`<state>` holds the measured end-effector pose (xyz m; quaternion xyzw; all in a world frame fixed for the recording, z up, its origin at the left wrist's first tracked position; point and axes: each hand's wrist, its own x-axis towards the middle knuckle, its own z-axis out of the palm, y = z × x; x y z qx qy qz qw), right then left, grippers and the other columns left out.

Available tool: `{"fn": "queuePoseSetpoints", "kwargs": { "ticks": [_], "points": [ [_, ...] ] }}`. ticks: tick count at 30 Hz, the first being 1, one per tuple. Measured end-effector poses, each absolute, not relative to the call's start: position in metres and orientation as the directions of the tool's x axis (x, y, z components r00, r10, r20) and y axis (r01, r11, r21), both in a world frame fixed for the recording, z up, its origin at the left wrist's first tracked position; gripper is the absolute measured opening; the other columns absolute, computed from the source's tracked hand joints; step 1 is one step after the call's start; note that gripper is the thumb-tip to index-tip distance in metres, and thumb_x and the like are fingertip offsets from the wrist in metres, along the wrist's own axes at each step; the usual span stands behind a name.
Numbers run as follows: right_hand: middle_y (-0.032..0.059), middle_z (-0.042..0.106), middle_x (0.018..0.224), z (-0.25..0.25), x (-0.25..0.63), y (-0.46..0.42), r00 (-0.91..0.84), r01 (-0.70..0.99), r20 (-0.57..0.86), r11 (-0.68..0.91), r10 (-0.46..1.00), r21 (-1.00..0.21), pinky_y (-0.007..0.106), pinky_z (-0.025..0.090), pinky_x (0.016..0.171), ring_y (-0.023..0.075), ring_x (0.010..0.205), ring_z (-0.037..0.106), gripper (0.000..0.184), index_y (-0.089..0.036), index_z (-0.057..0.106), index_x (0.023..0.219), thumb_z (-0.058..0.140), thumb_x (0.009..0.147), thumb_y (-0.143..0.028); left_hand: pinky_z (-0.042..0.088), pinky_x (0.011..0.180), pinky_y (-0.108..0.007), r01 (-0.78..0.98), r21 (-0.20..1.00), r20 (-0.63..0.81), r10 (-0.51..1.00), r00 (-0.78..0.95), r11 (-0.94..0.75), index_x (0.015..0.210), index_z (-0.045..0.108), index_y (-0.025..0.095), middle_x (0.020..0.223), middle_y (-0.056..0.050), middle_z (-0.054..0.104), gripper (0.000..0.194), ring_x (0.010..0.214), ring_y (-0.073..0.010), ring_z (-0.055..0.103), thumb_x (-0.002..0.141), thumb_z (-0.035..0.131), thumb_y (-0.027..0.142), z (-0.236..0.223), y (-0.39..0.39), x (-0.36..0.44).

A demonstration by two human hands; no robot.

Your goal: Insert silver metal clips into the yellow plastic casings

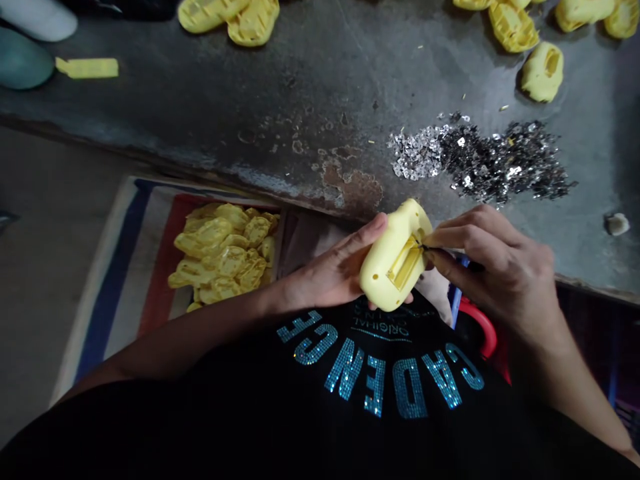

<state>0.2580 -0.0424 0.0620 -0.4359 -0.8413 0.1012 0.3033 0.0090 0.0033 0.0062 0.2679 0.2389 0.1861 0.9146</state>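
Observation:
A yellow plastic housing [380, 273] with a long rectangular slot and small round holes lies in my left hand [335, 273], thumb along its upper side and fingers beneath. My right hand [495, 260] pinches a small dark piece [423, 247] between thumb and forefinger, right at the upper end of the slot. Whether the piece touches the slot wall I cannot tell. Beyond my hands, on the grey worktop, spreads a heap of small shiny metal pieces [480, 160].
More yellow housings [543, 72] lie at the far right of the worktop [200, 113], with others [253, 23] at the far left. Several yellow shells [225, 253] fill a container below the worktop's edge. A flat yellow strip [93, 68] and a white lump [617, 224] rest on the worktop.

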Motion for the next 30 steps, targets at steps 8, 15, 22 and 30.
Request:
{"fn": "queuePoseSetpoints", "kwargs": {
  "ticks": [8,15,22,30],
  "points": [
    [0.0036,0.084,0.108,0.071,0.257,-0.037,-0.518,0.670,0.383,0.641,0.765,-0.374,0.042,0.065,0.082,0.0236,0.093,0.077,0.019,-0.032,0.077,0.126,0.073,0.116,-0.016,0.057,0.053,-0.026,-0.199,0.549,-0.325,0.427,0.844,0.811,0.138,0.082,0.022,0.107,-0.011,0.089,0.079,0.075,-0.0228,0.084,0.096,0.084,0.088,0.002,0.003,0.011],
    [0.0046,0.084,0.106,0.069,0.257,-0.032,-0.556,0.659,0.378,0.670,0.740,-0.343,0.041,0.066,0.083,0.0233,0.093,0.077,0.015,-0.029,0.076,0.126,0.072,0.117,-0.017,0.058,0.054,-0.025,-0.191,0.503,-0.364,0.407,0.838,0.843,0.141,0.081,0.021,0.102,-0.006,0.087,0.078,0.075,-0.0212,0.084,0.098,0.083,0.087,0.000,0.003,0.012],
    [0.0029,0.086,0.108,0.063,0.255,-0.041,-0.429,0.661,0.414,0.592,0.803,-0.462,0.042,0.066,0.079,0.0242,0.091,0.079,0.029,-0.036,0.079,0.133,0.075,0.113,-0.014,0.062,0.058,-0.027,-0.222,0.508,-0.347,0.433,0.832,0.832,0.138,0.080,0.021,0.108,-0.009,0.087,0.073,0.080,-0.0229,0.085,0.100,0.083,0.083,0.002,0.004,0.012],
    [0.0087,0.083,0.134,0.040,0.262,-0.040,-0.192,0.564,0.268,0.330,0.944,-0.757,0.043,0.069,0.086,0.0297,0.114,0.081,0.040,-0.031,0.076,0.141,0.091,0.106,-0.042,0.066,0.069,-0.028,-0.295,0.715,-0.319,0.671,0.669,0.634,0.148,0.076,0.024,0.116,-0.010,0.089,0.081,0.085,-0.0218,0.083,0.089,0.101,0.073,0.005,-0.003,0.016]
  ]
}}
